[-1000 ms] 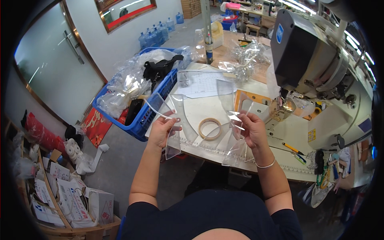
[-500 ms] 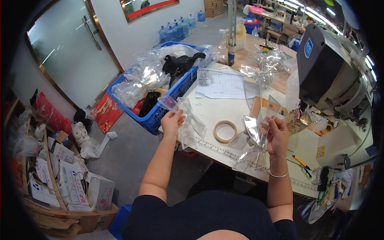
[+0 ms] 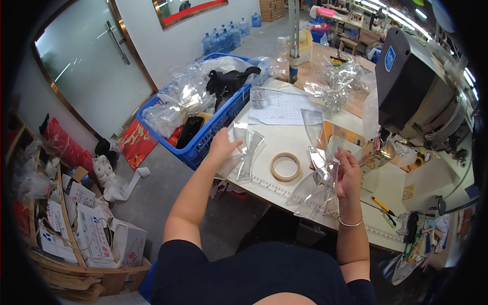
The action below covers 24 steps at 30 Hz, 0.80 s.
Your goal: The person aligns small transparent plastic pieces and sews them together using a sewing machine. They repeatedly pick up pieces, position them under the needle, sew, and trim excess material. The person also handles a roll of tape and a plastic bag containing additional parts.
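White-topped, the work table (image 3: pixel 277 138) spreads across the middle of a workshop, with a frosted glass door (image 3: pixel 84 61) at the far left and blue water bottles (image 3: pixel 223 39) grouped by the far wall. On the floor at the near left sit cartons (image 3: pixel 91 244), and beyond them a red roll (image 3: pixel 63 140) leans among other goods.

Near the table's left edge, the left hand (image 3: pixel 221 147) is loosely open, its thumb standing apart from the fingers. Just to its right, several clear plastic pieces (image 3: pixel 250 155) lie overlapping on the table; I cannot tell whether the fingertips touch them, since the film is so transparent.

Over the right part of the table, the right hand (image 3: pixel 348 170) is closed, thumb against fingers, pinching a bunch of clear curved panels (image 3: pixel 323 173). Those panels fan out to its left, some pointing to the far side and others hanging toward the near edge; how many there are I cannot count. 1 silver bracelet (image 3: pixel 351 223) circles that wrist.

Between the 2 hands, 1 roll of tan tape (image 3: pixel 274 170) lies flat. Farther back is a printed sheet (image 3: pixel 292 107), and beyond it, to the right, a shiny heap of clear film (image 3: pixel 340 84). A ruler strip (image 3: pixel 267 189) runs along the near edge.

At the left, a blue basket (image 3: pixel 195 147) holds plastic bags and black cloth (image 3: pixel 226 84). On the right stands a sewing machine (image 3: pixel 412 84), with an orange pen (image 3: pixel 382 206) nearer by.
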Available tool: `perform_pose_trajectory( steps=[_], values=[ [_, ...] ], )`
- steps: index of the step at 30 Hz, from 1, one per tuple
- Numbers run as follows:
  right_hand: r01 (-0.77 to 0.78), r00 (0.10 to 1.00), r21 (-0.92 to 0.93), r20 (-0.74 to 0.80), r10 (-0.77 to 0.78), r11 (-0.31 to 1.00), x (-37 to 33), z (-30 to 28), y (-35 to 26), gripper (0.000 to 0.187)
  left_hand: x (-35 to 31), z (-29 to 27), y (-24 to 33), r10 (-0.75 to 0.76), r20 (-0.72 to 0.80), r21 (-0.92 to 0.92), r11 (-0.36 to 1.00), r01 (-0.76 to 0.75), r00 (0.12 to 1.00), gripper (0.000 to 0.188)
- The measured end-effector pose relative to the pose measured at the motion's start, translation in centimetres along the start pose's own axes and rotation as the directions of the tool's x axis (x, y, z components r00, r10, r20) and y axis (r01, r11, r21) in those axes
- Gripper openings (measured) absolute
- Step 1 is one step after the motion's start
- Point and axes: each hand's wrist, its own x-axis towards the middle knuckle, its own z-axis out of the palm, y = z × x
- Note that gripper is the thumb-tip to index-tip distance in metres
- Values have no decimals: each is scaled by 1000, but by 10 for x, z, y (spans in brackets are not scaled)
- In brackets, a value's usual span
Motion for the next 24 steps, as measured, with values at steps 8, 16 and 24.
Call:
perform_pose_trajectory(
  steps=[8, 16, 24],
  values=[
    [-74, 997, 25, 11, 73, 997, -1, 0, -1, 16, -64, 57, 28, 494, -71, 351, 826, -441, 867, 36],
    [-57, 998, 54, 40, 55, 997, -6, -17, -4, 13, -68, 38, 46, 397, 12, 149, 907, -394, 918, 21],
    [-75, 997, 111, 16, 74, 991, -8, -31, -10, 13, -67, 33, 53, 312, -79, -107, 942, -319, 947, 17]
  ],
)
